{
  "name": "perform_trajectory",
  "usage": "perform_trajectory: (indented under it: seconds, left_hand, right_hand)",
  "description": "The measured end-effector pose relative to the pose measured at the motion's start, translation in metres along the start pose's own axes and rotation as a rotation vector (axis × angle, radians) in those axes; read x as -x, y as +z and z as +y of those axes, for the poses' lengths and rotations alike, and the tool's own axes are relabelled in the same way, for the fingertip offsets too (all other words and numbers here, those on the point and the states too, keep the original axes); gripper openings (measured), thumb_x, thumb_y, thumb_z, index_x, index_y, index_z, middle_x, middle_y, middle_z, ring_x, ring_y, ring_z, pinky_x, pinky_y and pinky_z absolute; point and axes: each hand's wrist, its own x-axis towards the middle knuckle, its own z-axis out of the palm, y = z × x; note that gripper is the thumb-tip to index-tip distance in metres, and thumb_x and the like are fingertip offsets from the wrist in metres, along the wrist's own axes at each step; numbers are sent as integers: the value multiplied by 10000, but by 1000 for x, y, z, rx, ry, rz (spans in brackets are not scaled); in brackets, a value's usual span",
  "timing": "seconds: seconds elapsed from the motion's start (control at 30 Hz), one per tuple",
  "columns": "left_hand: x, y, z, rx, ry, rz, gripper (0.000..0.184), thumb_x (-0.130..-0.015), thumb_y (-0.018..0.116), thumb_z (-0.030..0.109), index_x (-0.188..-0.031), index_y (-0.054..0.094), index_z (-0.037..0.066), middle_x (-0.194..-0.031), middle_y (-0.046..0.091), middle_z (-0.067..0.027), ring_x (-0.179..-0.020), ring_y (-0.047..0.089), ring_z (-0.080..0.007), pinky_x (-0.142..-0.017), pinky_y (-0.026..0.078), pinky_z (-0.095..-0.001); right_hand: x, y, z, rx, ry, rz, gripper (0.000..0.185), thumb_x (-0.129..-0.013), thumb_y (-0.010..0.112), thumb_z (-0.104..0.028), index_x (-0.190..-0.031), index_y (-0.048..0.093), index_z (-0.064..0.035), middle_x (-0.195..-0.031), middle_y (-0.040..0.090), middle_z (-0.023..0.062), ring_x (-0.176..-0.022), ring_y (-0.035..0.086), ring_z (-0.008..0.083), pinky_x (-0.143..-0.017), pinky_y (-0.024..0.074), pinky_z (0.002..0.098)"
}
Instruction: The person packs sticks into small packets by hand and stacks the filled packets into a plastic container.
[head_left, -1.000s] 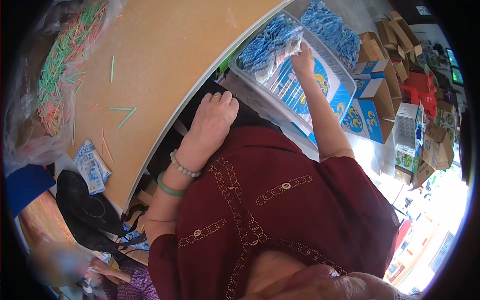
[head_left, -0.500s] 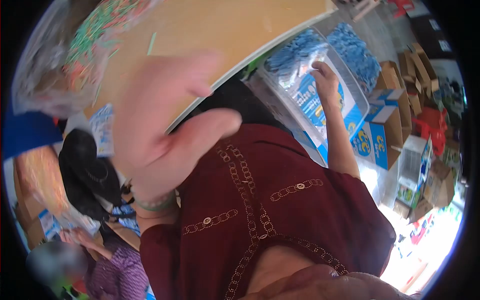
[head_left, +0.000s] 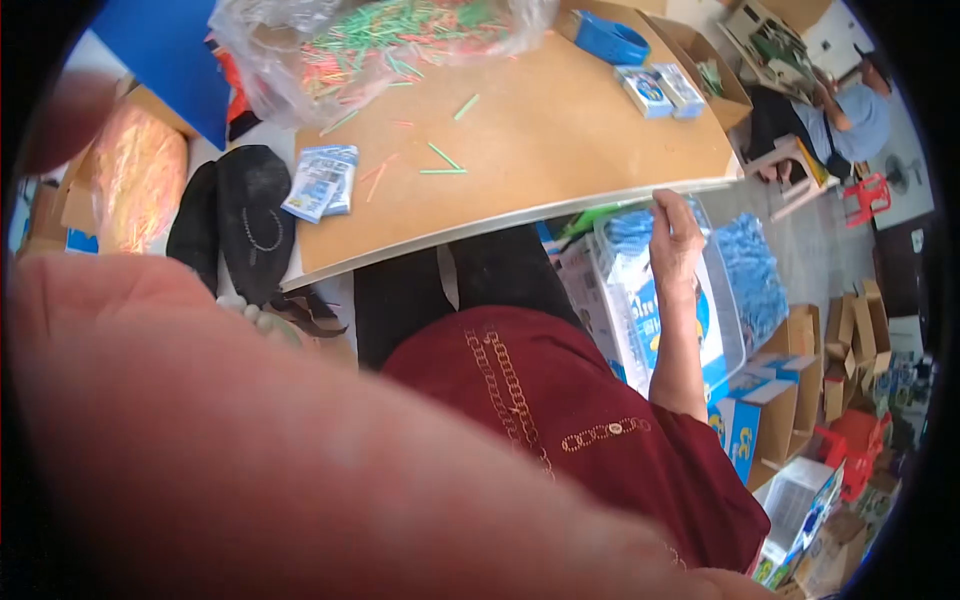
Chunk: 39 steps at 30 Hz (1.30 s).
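My left hand (head_left: 300,440) looms blurred and very close to the lens, filling the lower left. A pale beaded bracelet (head_left: 262,318) shows at its wrist. Its fingers are too smeared and cut off to show what they hold, if anything. My right hand (head_left: 678,240) is beside the table's front edge, over a clear plastic bin (head_left: 735,335) containing blue-and-white packs (head_left: 640,300). The fingers of that hand are loosely bent, and I see nothing in them.
The table (head_left: 540,140) carries a plastic bag of red and green sticks (head_left: 410,40), a few loose sticks, a blue-and-white packet (head_left: 322,182), small boxes (head_left: 660,92) and a blue ring-shaped object (head_left: 610,40). Cartons (head_left: 785,400) stand at right. Another person (head_left: 850,120) sits far back.
My view has swung, showing more of the table and the person behind it. My left hand has come from over my lap to right before the lens. My right hand stays by the bin.
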Motion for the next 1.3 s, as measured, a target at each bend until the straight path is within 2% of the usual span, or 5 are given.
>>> perform_trajectory:
  seconds: [0.13,0.3,0.67,0.8,1.3]
  left_hand:
    - [76,-185,36,-277,94,150,429,-853,602,318,-1004,595,-84,-853,627,-167,-771,603,-235,-666,499,-343]
    - [3,-58,-13,-422,57,203,410,-851,606,309,-1005,603,-71,-856,630,-160,-765,604,-232,-663,500,-343]
    - [98,-93,-54,-450,-545,263,368,-847,614,290,-1006,619,-42,-863,637,-143,-751,605,-223,-657,501,-343]
    - [174,-58,-120,-1067,-921,-518,390,-724,732,334,-958,615,45,-877,532,-98,-875,544,-264,-690,393,-414]
    - [202,-45,-137,-916,-1088,-549,233,-715,705,128,-887,570,47,-798,566,-104,-818,555,-288,-731,380,-403]
  right_hand:
    - [-13,16,-7,-36,-70,-15,164,-822,556,54,-964,619,2,-943,633,195,-913,618,352,-806,490,372]
    - [-41,39,-49,-106,-200,-2,174,-809,556,81,-959,618,16,-940,632,203,-906,621,349,-810,493,366]
    - [-41,127,-142,-263,-267,-476,194,-816,565,45,-1006,594,16,-998,614,180,-925,618,318,-806,490,333]
    - [-53,165,-184,-287,-364,-640,262,-784,597,19,-1044,587,-4,-1096,585,168,-1004,589,319,-843,479,364]
    - [-99,230,-135,0,-820,-666,384,-805,598,-131,-1178,544,-57,-1324,467,134,-1268,397,318,-1040,341,450]
